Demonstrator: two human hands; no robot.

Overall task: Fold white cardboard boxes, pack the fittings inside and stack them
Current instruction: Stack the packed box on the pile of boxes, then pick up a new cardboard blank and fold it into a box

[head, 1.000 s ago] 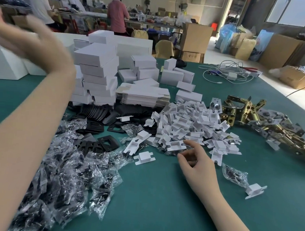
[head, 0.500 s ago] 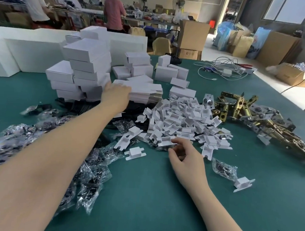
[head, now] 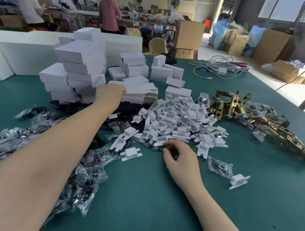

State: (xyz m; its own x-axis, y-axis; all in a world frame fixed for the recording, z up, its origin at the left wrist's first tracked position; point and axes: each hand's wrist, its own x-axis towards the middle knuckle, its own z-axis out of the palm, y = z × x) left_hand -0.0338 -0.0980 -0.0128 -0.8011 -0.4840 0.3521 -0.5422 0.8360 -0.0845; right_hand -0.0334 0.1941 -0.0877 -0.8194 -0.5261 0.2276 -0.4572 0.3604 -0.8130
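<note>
A stack of flat white cardboard blanks (head: 140, 94) lies in the middle of the green table (head: 151, 201). My left hand (head: 110, 95) reaches onto its left end, fingers over the top sheets. Folded white boxes (head: 79, 69) are piled to the left of the blanks. A heap of small white plastic inserts (head: 180, 120) spreads in front. My right hand (head: 179, 156) rests at the heap's near edge, fingers curled round a small white insert (head: 159, 143). Brass latch fittings (head: 241, 112) lie at the right.
Clear bags of black screws (head: 83, 182) cover the near left; black plates (head: 73, 108) lie under my left forearm. One bag (head: 219, 166) and a loose insert (head: 238, 180) sit at the right. Cables (head: 217, 68) lie at the far edge. Two people stand beyond.
My left hand came down from high at the left and reached forward onto the flat blanks. My right hand stayed at the heap's edge, fingers closing on an insert.
</note>
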